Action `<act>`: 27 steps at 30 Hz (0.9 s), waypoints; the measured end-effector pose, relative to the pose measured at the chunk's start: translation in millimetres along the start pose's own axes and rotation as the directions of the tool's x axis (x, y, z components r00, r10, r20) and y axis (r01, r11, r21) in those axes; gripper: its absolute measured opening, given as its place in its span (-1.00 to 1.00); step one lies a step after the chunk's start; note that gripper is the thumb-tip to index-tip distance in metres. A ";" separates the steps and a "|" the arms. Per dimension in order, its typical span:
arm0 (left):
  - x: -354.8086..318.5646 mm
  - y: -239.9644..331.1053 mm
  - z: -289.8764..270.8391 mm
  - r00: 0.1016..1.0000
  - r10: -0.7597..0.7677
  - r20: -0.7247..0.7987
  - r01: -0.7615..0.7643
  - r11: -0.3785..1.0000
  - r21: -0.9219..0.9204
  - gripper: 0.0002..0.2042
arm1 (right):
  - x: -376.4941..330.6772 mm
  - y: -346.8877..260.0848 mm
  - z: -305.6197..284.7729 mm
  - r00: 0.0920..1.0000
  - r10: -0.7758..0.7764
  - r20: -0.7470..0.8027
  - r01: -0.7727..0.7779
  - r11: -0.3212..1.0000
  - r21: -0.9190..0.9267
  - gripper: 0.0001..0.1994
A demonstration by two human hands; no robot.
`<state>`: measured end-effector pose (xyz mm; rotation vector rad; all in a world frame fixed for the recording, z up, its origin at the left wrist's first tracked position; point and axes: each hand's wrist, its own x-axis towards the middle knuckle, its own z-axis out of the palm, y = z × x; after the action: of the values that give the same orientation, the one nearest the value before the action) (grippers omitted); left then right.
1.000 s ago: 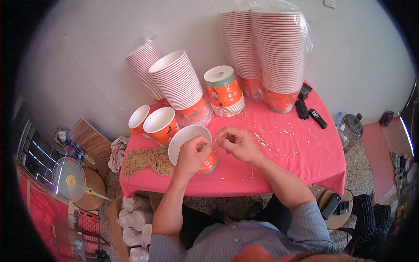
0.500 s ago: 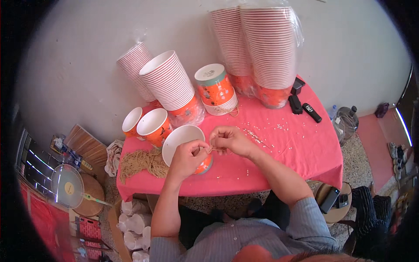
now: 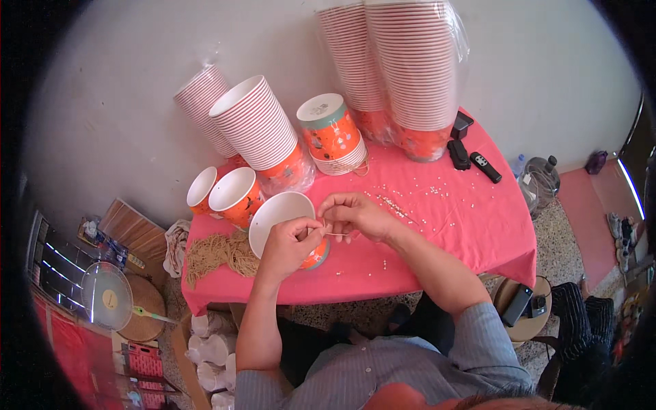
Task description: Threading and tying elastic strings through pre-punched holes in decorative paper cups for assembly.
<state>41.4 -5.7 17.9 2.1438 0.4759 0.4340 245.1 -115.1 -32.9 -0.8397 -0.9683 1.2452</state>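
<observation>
Pink tablecloth, cup stacks behind. Left hand and right hand both pinched on a thin string, over a white-lined orange cup.

Both bare forearms reaching up from the lower edge, left hand curled with thumb and forefinger pinched together, right hand just beside it, fingertips likewise pinched, wrists bent inward, knuckles nearly touching.

Small bench under a pink cloth, bearing stacked orange paper cups, a lidded tub, tan rubber bands in a heap, scattered white beads, two black remotes.
</observation>
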 end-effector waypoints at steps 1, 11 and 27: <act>-0.1 -1.6 -0.1 1.000 -0.002 0.000 0.002 1.000 0.001 -0.88 | 0.1 -0.9 -0.4 1.000 0.017 0.011 -0.017 1.000 0.001 -0.87; 4.0 -3.6 -3.9 0.995 -0.026 -0.100 0.030 0.999 0.039 -0.87 | 7.2 16.8 -1.7 0.963 -0.256 0.090 0.265 0.957 -0.120 -0.67; 10.9 -11.6 -12.1 0.996 -0.062 -0.059 0.051 0.982 -0.183 -0.88 | -1.4 8.5 11.4 0.932 -0.362 0.010 0.301 0.758 -0.578 -0.87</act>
<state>43.2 14.1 16.6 1.9413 0.5126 0.4961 231.3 -115.3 -36.6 -1.1225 -1.3721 0.5866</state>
